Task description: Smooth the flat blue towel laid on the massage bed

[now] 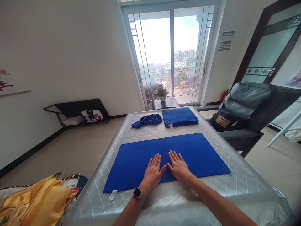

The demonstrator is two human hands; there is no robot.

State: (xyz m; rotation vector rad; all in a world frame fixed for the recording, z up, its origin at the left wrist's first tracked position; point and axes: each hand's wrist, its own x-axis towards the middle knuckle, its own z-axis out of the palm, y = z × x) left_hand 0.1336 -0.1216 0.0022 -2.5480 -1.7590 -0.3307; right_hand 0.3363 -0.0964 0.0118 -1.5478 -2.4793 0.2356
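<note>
A blue towel [141, 163] lies spread flat before me, with a white label [113, 195] sticking out at its near left corner. My left hand [154, 171] rests palm down near the towel's middle, fingers stretched out; a watch [137, 192] is on that wrist. Beside it my right hand [178, 165] also lies flat on the cloth, thumb spread towards the left one. Farther back sits a neat stack of folded blue towels [180, 116], a tag hanging at its front. To its left is a crumpled blue cloth [147, 120].
Everything lies on a table with a silver quilted cover [103, 175]. Yellow patterned fabric [39, 201] is heaped at the lower left. A dark armchair [246, 103] holding a black bag [222, 121] stands at the right. Behind the table, a potted plant [162, 91] stands before the glass door.
</note>
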